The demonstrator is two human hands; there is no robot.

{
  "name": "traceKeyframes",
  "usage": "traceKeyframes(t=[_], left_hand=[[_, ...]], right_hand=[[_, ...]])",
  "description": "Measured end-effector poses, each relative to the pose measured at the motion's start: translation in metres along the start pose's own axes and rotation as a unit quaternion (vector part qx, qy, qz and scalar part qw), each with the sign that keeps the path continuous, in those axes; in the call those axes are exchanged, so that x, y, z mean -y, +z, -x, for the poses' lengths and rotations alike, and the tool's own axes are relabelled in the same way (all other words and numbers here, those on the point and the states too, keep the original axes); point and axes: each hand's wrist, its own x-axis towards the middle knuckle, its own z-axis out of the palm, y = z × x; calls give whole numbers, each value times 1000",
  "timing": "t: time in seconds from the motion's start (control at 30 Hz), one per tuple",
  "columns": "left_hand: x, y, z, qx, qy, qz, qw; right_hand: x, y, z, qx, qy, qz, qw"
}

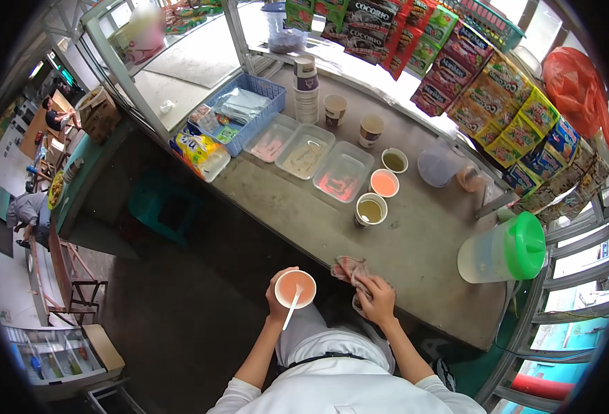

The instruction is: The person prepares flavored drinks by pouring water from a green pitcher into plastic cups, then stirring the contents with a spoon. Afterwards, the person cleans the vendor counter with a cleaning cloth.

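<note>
My left hand [275, 295] is wrapped round a paper cup of pink-orange drink [304, 280], with a white spoon [292, 308] standing in it. At the counter's front edge, my right hand [377, 298] has its fingers closed on a checked cloth [349, 269] that lies partly on the counter. Beyond the cloth stand a cup of yellowish liquid [370, 210], a cup of orange liquid [384, 183] and a cup of dark greenish liquid [395, 161]. Left of them sit three clear plastic tubs, one with pink-red contents [339, 181].
A green-lidded jug [501, 250] stands at the counter's right end. Stacked cups [306, 96], a blue basket [266, 117] and a yellow packet [199, 153] are at the back left. Sachets [484, 76] hang above. A teal stool [161, 207] is on the floor; people sit far left.
</note>
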Motion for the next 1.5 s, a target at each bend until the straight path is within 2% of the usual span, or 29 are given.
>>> traceKeyframes(t=[0.1, 0.27, 0.37, 0.43, 0.5, 0.53, 0.6, 0.67, 0.73, 0.83, 0.93, 1.0, 1.03, 1.1, 1.23, 1.33, 1.4, 1.5], left_hand=[[-17, 8, 9, 6, 0, -14, 1000], [-12, 15, 23, 47, 11, -45, 998], [-11, 19, 16, 71, 23, -25, 997], [-5, 20, 9, 90, 34, -25, 995], [-2, 27, 1, 98, 56, -36, 993], [-4, 28, -5, 101, 64, -47, 992], [-5, 31, -13, 107, 69, -57, 990], [-16, 39, -23, 114, 52, -26, 992], [-19, 45, -34, 120, 52, -1, 991], [-23, 53, -45, 131, 71, 4, 989], [-23, 60, -52, 146, 81, 25, 986], [-15, 62, -45, 153, 72, 38, 985], [-11, 64, -42, 158, 69, 47, 984], [-11, 68, -43, 167, 72, 34, 983], [-23, 72, -48, 185, 74, 24, 980], [-21, 78, -50, 192, 71, 34, 978], [-20, 82, -51, 196, 67, 37, 978], [-15, 89, -52, 202, 59, 45, 977]], right_hand=[[-4, -11, -6, -86, 33, 22, 996], [-39, -38, 5, -146, 113, 73, 980], [-52, -34, 21, -117, 185, 72, 973], [-46, -42, 25, 20, 126, 15, 992], [-42, -60, 21, 176, 73, -59, 980], [-40, -71, 12, 161, 60, -89, 981], [-46, -89, -4, 61, 90, -117, 987], [-57, -109, -26, -61, 131, -66, 987], [-85, -113, -44, -142, 176, 32, 974], [-117, -79, -50, -143, 152, 84, 974], [-76, -31, -30, -45, 155, 153, 975], [-42, -15, -10, 61, 86, 75, 992], [-27, -20, -2, 164, 79, -1, 983], [-8, -38, 4, 267, 52, -107, 956], [-23, -81, 12, 136, 141, -107, 975], [-41, -128, 13, 17, 178, 15, 984], [-60, -152, 18, -27, 261, 81, 961], [-81, -171, 25, -4, 256, 241, 936]])
